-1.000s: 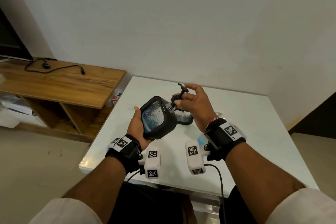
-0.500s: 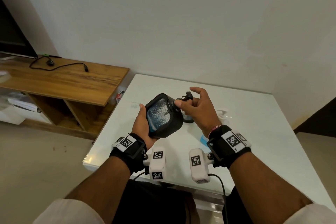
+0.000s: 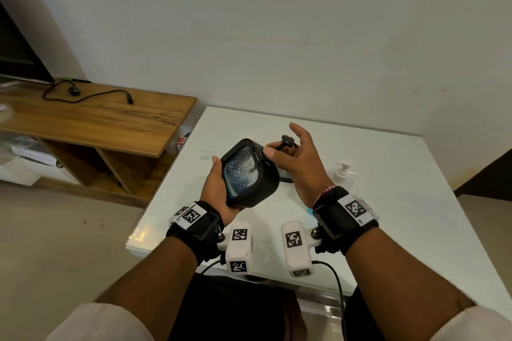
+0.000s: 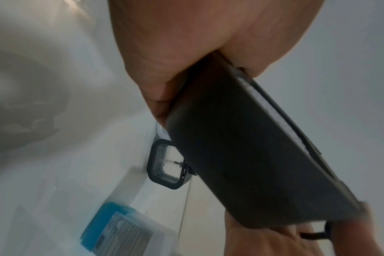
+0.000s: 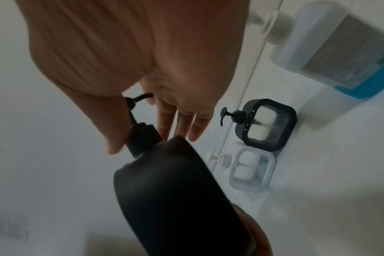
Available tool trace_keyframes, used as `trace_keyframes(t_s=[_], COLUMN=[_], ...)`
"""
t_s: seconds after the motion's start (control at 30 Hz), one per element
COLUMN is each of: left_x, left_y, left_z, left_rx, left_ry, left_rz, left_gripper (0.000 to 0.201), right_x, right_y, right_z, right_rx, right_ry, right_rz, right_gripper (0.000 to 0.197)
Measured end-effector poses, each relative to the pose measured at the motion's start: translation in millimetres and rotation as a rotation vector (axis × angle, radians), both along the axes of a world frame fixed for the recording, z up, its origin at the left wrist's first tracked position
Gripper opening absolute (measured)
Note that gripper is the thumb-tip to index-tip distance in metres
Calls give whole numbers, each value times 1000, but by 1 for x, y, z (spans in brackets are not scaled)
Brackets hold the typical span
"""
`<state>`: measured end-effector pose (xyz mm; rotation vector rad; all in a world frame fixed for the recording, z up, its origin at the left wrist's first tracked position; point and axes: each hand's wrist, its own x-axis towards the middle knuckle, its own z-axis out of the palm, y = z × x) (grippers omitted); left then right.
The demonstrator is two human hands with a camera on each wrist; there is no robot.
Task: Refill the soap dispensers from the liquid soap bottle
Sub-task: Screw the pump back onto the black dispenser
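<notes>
My left hand (image 3: pixel 217 184) grips a black square soap dispenser (image 3: pixel 250 174) with a ribbed clear window, held tilted above the white table (image 3: pixel 401 202). My right hand (image 3: pixel 300 163) pinches its black pump cap (image 5: pixel 143 136) between the thumb and fingers, and the pump head (image 3: pixel 286 142) sticks out past the spread fingers. A second black dispenser (image 5: pixel 267 124) and a white dispenser (image 5: pixel 250 166) stand side by side on the table. The liquid soap bottle (image 5: pixel 340 52), clear with a little blue soap at its base, stands near them. In the head view my right wrist hides most of the bottle.
A wooden TV unit (image 3: pixel 97 122) with a black cable stands left of the table, and a dark screen (image 3: pixel 16 58) sits on it. The white wall (image 3: pixel 277 36) runs along the table's far edge. The floor (image 3: pixel 69 243) lies to the left.
The right hand has shifted its hold round the pump cap, and the pump head now lies closer to the dispenser body. The left hand keeps its grip, and the view has drifted slightly.
</notes>
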<state>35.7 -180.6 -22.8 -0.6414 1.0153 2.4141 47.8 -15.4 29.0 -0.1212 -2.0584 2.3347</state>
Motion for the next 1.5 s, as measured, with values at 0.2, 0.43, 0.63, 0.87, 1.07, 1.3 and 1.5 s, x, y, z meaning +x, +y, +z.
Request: trace_keyframes(t_s=[0.2, 0.43, 0.63, 0.87, 1.07, 1.3, 1.5], left_x=[0, 0, 2, 5, 12, 6, 11], left_y=[2, 4, 5, 10, 17, 14, 18], left_z=[0, 0, -2, -3, -6, -8, -11], left_rx=[-11, -7, -23, -78, -280, -201, -306], left_ry=[8, -6, 2, 29, 94, 93, 80], left_rz=[27, 18, 10, 47, 162, 104, 138], left_gripper=[60, 65, 65, 63, 54, 73, 68], right_x=[-2, 0, 0, -3, -4, -3, -5], right_y=[2, -3, -5, -9, -18, 5, -6], right_z=[-3, -4, -4, -7, -12, -1, -9], right_rx=[21, 29, 33, 47, 87, 168, 341], right_ry=[24, 58, 81, 66, -9, 48, -3], right_rz=[22, -9, -72, -128, -266, -19, -135], right_gripper=[77, 66, 51, 47, 57, 54, 50])
